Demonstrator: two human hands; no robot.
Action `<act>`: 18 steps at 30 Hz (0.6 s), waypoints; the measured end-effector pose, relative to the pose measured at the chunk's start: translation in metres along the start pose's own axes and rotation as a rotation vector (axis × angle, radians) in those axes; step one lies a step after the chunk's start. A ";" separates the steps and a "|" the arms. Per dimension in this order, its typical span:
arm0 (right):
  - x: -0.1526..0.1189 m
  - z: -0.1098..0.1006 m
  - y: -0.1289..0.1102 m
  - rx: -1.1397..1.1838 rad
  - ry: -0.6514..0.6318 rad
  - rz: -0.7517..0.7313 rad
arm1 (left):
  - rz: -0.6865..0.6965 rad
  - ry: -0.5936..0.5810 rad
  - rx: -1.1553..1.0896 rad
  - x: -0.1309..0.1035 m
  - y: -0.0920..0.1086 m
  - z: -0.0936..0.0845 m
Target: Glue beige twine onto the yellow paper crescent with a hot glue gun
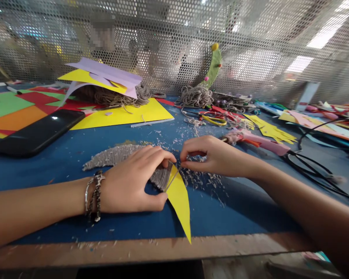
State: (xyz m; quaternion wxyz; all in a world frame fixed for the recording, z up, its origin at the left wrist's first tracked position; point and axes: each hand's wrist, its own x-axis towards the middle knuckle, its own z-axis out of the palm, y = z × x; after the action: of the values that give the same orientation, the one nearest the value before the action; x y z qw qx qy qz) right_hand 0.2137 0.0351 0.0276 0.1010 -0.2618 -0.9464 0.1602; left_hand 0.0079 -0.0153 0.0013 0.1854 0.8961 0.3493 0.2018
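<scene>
A yellow paper crescent [178, 197] lies near the table's front edge, its bare tip pointing toward me. Grey yarn [113, 155] is wound closely around its far left portion. My left hand [130, 184] rests over the middle of the crescent, with thumb and fingers gripping its two edges where the winding ends. A short strand of yarn [173, 178] runs taut across the yellow paper to my right hand [215, 155]. That hand pinches the strand between thumb and fingertips, just right of the crescent. Part of the wrapped section is hidden beneath my left hand.
Yarn scraps litter the blue table [250, 205]. On the right lies a pink glue gun [264, 144] with black cables. Behind are yellow-handled scissors [213, 120], a yarn pile [196, 96] and a green crescent [213, 68]. A black phone [36, 133] and coloured paper [128, 114] occupy the left.
</scene>
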 end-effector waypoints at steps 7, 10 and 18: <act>0.001 0.002 0.000 -0.013 -0.007 0.002 | 0.029 0.020 0.052 -0.001 0.000 0.002; 0.001 0.002 0.000 -0.019 0.005 0.012 | 0.021 0.027 0.062 -0.001 0.002 0.003; 0.003 0.006 0.000 -0.049 0.028 0.054 | 0.013 0.035 0.075 0.000 0.003 0.005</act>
State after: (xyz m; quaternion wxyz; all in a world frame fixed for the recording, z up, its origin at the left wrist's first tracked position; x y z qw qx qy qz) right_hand 0.2098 0.0352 0.0228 0.1031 -0.2920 -0.9411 0.1359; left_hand 0.0124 -0.0182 -0.0009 0.1444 0.9010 0.3538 0.2053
